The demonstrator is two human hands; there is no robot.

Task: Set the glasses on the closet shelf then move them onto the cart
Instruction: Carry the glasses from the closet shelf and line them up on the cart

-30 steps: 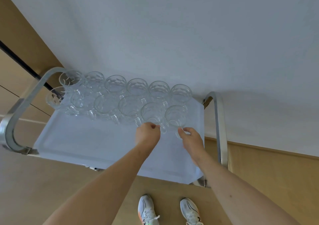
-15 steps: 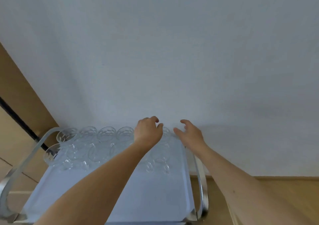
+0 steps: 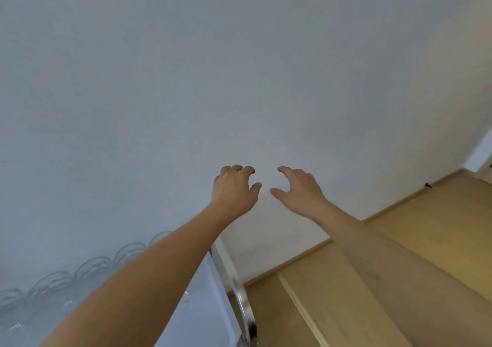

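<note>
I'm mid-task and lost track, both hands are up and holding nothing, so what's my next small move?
Probably turn on toward the closet shelf for more glasses. Both the left hand and right hand hang bare before the wall, and the glasses already stand on the cart.

left hand: raised in front of white wall, fingers loosely curled, holds nothing
right hand: just beside left, apart, fingers relaxed, empty
glasses: clear, in a row, lower left, on cart
cart rail: chrome, right edge
floor: wood
</note>
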